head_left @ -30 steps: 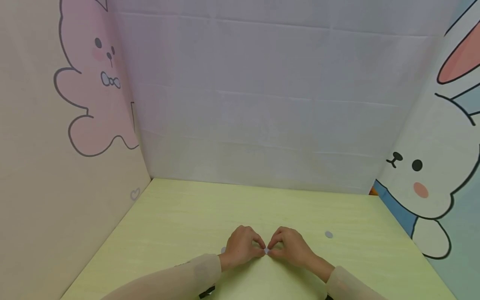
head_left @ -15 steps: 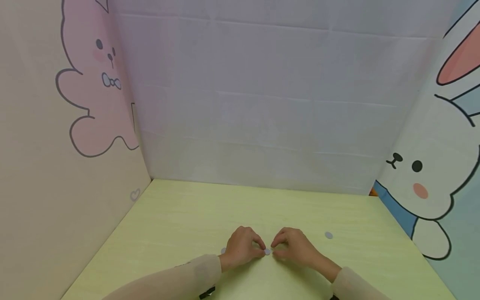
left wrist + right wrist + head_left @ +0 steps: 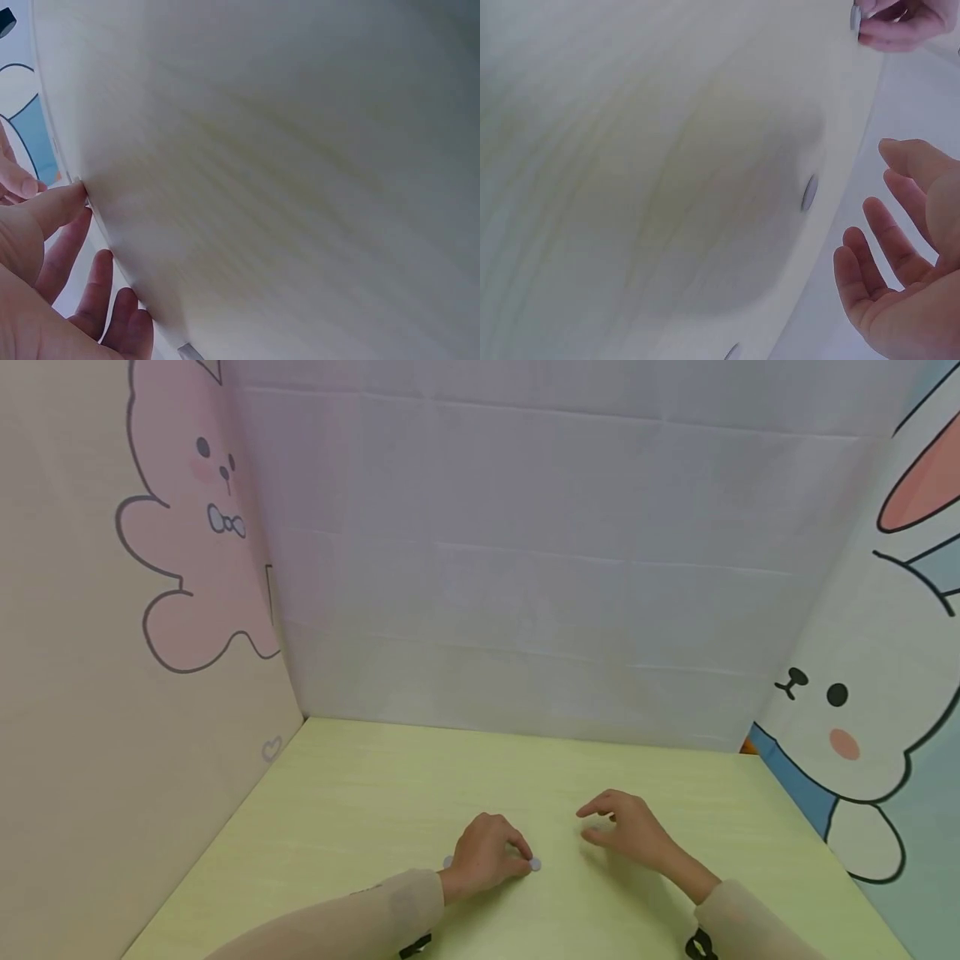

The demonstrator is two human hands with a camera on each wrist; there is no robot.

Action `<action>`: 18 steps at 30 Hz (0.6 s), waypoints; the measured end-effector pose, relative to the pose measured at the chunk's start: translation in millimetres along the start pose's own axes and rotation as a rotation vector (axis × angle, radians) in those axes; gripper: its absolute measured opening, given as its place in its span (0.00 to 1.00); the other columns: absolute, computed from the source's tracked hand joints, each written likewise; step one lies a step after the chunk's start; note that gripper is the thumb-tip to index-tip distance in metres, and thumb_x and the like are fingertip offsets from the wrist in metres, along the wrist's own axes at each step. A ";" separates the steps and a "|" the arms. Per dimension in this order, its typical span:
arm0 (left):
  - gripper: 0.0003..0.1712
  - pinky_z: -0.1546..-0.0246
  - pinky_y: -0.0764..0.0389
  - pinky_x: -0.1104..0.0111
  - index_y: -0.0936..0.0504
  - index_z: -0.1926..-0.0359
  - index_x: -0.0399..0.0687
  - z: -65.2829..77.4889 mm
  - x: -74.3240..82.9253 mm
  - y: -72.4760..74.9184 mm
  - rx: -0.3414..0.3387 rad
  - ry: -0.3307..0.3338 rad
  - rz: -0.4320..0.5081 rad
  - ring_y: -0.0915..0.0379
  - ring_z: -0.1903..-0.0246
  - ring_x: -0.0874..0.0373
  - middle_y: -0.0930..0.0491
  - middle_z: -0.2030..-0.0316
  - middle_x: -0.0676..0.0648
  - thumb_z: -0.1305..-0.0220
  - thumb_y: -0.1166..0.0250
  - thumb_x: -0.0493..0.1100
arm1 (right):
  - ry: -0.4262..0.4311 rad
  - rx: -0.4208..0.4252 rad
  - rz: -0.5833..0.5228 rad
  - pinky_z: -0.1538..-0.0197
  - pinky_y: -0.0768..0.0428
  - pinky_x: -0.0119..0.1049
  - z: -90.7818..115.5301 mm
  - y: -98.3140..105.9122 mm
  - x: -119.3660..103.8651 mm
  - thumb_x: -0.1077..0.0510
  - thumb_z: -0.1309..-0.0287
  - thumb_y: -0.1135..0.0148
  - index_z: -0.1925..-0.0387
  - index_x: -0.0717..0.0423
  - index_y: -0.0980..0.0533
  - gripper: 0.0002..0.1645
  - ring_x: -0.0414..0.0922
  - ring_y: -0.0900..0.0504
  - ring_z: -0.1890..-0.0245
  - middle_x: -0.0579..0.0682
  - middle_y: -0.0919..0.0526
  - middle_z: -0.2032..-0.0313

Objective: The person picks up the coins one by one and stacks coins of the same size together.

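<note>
In the head view my left hand stays low over the table, thumb and index fingertip pinching a small flat grey disc. The right wrist view shows that same disc edge-on at the left fingertips. My right hand is held apart to the right, thumb and index finger spread, nothing between them. Below it lies another grey disc, hidden behind the right hand in the head view. A further grey disc shows partly behind the left wrist.
The pale yellow table is bounded by a plain white back cloth. Side cloths carry a pink bear and a white rabbit. One more disc edge shows at the bottom of the right wrist view.
My right hand has let go of the pinched disc and moved right and away, its fingers spreading; it now covers the disc lying on the right. The left hand keeps its place.
</note>
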State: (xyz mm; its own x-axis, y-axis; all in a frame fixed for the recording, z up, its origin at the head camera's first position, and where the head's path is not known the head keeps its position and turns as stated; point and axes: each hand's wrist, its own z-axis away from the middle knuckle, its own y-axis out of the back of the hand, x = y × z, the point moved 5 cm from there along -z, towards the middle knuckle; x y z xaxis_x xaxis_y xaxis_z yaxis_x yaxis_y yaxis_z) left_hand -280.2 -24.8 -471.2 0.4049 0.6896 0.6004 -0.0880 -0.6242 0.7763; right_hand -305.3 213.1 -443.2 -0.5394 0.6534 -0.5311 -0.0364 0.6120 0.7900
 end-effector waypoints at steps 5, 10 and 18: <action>0.07 0.57 0.24 0.68 0.05 0.73 0.62 0.2 -0.4 -0.2 0.003 0.003 -0.004 0.27 0.59 0.64 0.17 0.67 0.63 0.48 0.15 0.45 | -0.035 -0.013 0.016 0.54 0.14 0.48 1.9 2.9 14.4 0.59 0.41 0.21 0.53 0.55 0.11 0.14 0.56 0.15 0.55 0.50 0.12 0.55; 0.07 0.55 0.23 0.67 0.05 0.73 0.63 0.4 0.1 0.6 -0.001 0.008 -0.011 0.26 0.59 0.63 0.17 0.67 0.63 0.48 0.15 0.45 | -0.065 -0.055 0.021 0.52 0.15 0.47 2.8 1.0 25.0 0.57 0.40 0.22 0.51 0.56 0.12 0.16 0.55 0.16 0.54 0.51 0.13 0.55; 0.07 0.54 0.23 0.66 0.05 0.73 0.63 -0.4 -0.5 -0.6 -0.002 0.003 -0.025 0.26 0.58 0.63 0.17 0.67 0.64 0.48 0.15 0.46 | -0.096 -0.101 0.032 0.52 0.16 0.47 2.5 -3.8 37.9 0.56 0.41 0.20 0.51 0.56 0.12 0.17 0.50 0.17 0.55 0.49 0.13 0.55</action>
State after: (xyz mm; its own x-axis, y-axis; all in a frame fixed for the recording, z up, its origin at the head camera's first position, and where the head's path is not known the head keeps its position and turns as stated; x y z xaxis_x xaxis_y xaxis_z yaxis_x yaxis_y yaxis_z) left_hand -280.7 -24.6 -471.9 0.4047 0.7061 0.5810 -0.0793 -0.6059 0.7916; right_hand -323.5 236.6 -467.1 -0.4592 0.7141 -0.5283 -0.1074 0.5458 0.8310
